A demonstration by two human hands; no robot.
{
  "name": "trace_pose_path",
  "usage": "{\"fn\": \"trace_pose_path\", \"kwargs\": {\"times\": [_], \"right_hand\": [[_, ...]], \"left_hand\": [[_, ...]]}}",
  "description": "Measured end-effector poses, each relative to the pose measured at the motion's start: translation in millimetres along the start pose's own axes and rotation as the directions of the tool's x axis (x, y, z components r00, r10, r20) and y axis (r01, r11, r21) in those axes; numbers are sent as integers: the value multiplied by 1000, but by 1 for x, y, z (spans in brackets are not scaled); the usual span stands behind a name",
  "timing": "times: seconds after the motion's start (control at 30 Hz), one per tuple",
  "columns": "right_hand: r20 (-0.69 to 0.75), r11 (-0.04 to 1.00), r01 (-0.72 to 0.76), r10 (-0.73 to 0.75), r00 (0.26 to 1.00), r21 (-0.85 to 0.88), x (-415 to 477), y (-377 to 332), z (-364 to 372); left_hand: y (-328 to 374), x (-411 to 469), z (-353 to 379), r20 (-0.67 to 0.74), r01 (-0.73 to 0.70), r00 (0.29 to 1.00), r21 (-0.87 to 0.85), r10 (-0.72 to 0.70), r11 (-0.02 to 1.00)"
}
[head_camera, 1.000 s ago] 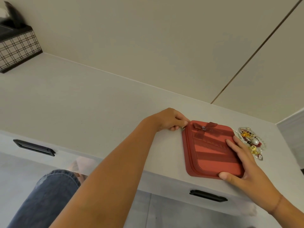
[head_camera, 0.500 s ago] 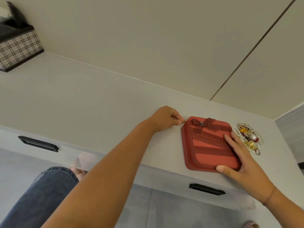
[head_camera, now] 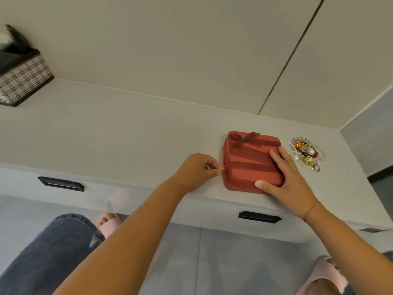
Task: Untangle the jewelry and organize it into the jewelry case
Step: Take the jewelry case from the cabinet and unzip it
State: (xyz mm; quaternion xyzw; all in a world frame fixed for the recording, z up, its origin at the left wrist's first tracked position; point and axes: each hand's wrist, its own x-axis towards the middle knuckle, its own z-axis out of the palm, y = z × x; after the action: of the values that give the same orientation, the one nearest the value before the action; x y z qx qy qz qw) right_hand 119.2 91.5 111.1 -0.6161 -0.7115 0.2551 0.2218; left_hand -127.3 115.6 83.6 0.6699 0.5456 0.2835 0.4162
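A red jewelry case [head_camera: 246, 160] with a ribbon bow on its lid lies closed near the front edge of the white counter [head_camera: 127, 133]. My left hand [head_camera: 197, 171] pinches the small gold zipper pull [head_camera: 223, 168] at the middle of the case's left side. My right hand [head_camera: 285, 177] lies flat over the case's near right corner, with the thumb against the front edge. A tangled heap of jewelry [head_camera: 306, 153], with pearls, gold pieces and red beads, sits on the counter just right of the case.
A plaid tissue box [head_camera: 23, 79] stands at the far left of the counter. Two black drawer handles [head_camera: 60, 184] [head_camera: 259, 217] sit below the counter's front edge. A wall panel rises behind, and a grey wall closes the right end.
My left hand has drawn the zipper pull from the case's far left corner toward me along the left side. My right hand has stayed on the case.
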Motion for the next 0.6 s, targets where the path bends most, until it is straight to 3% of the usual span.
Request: {"fn": "trace_pose_path", "kwargs": {"times": [0.33,0.6], "right_hand": [[-64,997,-64,67,996,41,2,-9,14],[-79,995,-60,67,995,84,5,-5,16]], "left_hand": [[10,-40,21,-137,62,989,0,-61,998],[36,-54,81,-281,108,945,-209,-165,972]]}}
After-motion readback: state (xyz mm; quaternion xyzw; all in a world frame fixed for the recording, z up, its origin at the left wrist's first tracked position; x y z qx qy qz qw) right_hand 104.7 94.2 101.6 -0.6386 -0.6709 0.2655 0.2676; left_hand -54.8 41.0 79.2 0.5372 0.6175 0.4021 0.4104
